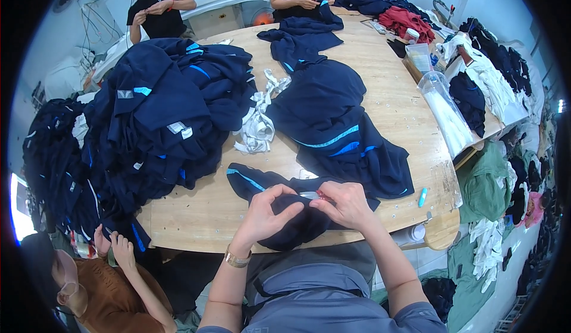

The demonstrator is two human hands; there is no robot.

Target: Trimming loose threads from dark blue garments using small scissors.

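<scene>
A navy garment (291, 224) with a light-blue strip lies bunched at the table's near edge, in front of my body. My left hand (267, 214) grips its upper edge, the index finger bent over the cloth and the thumb stretched toward the right. Close by, my right hand (348, 207) pinches a small red-and-silver tool (311, 195), its shiny end pointing at the left fingers. It looks like thread snips, but the fingers cover most of it. Just beyond, more navy garments (321, 101) with light-blue trim lie spread across the table.
A large heap of navy garments (172, 95) rises at left, beside white cloth scraps (259, 124). A teal tool (423, 197) lies at right on the wooden table (392, 113). One person (119, 285) works at near left; two others (157, 11) stand across the table.
</scene>
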